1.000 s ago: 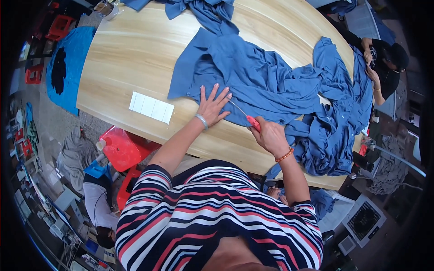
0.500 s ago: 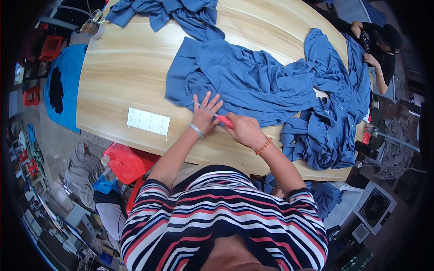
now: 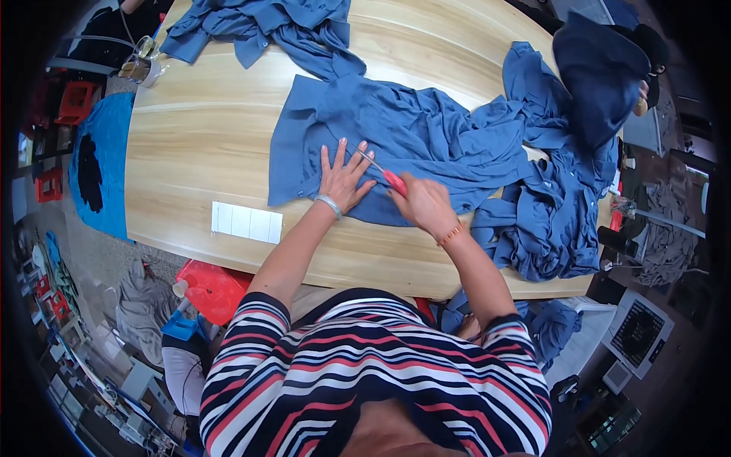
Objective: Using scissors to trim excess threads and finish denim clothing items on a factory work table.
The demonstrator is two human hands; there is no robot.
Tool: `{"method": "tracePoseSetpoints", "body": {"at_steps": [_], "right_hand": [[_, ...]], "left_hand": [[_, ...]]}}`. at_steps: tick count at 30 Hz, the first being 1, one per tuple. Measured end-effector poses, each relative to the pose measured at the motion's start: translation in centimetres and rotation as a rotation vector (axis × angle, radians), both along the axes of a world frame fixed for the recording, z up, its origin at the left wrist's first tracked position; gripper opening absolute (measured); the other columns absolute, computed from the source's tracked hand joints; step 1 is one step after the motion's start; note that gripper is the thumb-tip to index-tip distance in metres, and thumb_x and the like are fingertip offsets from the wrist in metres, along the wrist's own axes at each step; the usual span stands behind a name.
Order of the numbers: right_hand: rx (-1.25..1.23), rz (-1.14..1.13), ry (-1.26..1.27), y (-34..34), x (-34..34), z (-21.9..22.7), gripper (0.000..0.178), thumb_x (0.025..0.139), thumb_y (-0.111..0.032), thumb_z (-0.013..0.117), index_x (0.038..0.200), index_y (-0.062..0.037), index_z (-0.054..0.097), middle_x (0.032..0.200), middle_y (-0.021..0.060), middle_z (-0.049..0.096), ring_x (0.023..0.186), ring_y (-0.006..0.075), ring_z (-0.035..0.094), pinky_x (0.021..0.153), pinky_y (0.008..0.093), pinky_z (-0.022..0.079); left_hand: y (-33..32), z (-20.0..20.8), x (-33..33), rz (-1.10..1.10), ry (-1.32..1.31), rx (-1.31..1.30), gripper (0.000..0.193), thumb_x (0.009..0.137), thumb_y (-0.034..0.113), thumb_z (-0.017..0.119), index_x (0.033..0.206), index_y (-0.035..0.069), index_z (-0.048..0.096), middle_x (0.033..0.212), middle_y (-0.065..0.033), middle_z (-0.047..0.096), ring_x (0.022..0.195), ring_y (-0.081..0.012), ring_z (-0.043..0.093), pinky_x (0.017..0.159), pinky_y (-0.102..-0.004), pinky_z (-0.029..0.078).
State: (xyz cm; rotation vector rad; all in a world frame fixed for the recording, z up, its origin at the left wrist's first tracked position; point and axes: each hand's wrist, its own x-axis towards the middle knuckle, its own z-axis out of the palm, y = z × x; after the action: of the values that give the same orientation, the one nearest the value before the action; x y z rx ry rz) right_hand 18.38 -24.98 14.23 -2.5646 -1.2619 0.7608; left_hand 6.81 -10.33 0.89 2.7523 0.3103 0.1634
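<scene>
A blue garment [image 3: 411, 122], with a small button near its left corner, lies spread over the wooden table in front of me. My left hand [image 3: 344, 183] rests flat on its near left part, fingers spread. In my right hand [image 3: 428, 204] I grip a pink-handled tool with a thin metal shaft [image 3: 394, 181]. Its shaft points up and left, the tip close to my left fingertips. Whether the tip touches the cloth I cannot tell.
More blue garments lie bunched at the table's right [image 3: 544, 221] and far left [image 3: 266, 27]. A white card strip [image 3: 247, 222] sits at the near left. Across the far right corner, a person handles dark cloth [image 3: 598, 72]. A red stool [image 3: 213, 289] stands beside the near edge.
The garment's left part has shifted nearer to me. My left hand has moved from its edge onto the cloth; my right hand carried the tool slightly right. The other person has lifted dark cloth.
</scene>
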Motion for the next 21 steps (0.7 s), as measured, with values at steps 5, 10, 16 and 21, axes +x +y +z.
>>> {"method": "tracePoseSetpoints", "body": {"at_steps": [5,10,16,21], "right_hand": [[0.155,0.008,-0.041,6.4,0.7,-2.6,0.028,0.085,-0.030,0.058,0.087,-0.0016,0.059,0.072,0.0211,0.064,0.069,0.0374,0.064,0.061,0.0457,0.051],[0.025,-0.002,-0.049,2.5,0.7,-0.9,0.030,0.085,-0.032,0.061,0.087,-0.0019,0.060,0.072,0.0213,0.065,0.070,0.0360,0.065,0.061,0.0460,0.050],[-0.114,-0.139,0.044,-2.7,-0.8,2.2,0.032,0.083,-0.035,0.063,0.088,-0.0032,0.060,0.071,0.0188,0.065,0.071,0.0353,0.066,0.063,0.0466,0.050],[0.119,-0.252,0.139,-1.3,-1.3,0.2,0.029,0.084,-0.033,0.061,0.090,-0.0040,0.059,0.074,0.0188,0.064,0.076,0.0372,0.065,0.066,0.0457,0.050]], "left_hand": [[0.1,-0.9,-0.2,-0.044,0.009,-0.031,0.059,0.078,0.046,0.060,0.129,0.017,0.053,0.149,-0.0014,0.033,0.140,-0.0386,0.017,0.106,-0.0676,0.004],[0.2,-0.7,-0.7,0.013,-0.022,-0.037,0.057,0.081,0.044,0.061,0.131,0.018,0.051,0.148,-0.0014,0.033,0.140,-0.0378,0.017,0.106,-0.0668,0.006],[0.0,0.0,0.8,-0.044,-0.033,-0.001,0.061,0.081,0.043,0.063,0.135,0.020,0.047,0.150,-0.0027,0.031,0.139,-0.0375,0.019,0.106,-0.0657,0.009],[2.4,1.6,0.9,-0.132,-0.035,-0.072,0.067,0.074,0.030,0.071,0.132,0.007,0.046,0.138,-0.0105,0.044,0.130,-0.0374,0.034,0.104,-0.0544,0.026]]}}
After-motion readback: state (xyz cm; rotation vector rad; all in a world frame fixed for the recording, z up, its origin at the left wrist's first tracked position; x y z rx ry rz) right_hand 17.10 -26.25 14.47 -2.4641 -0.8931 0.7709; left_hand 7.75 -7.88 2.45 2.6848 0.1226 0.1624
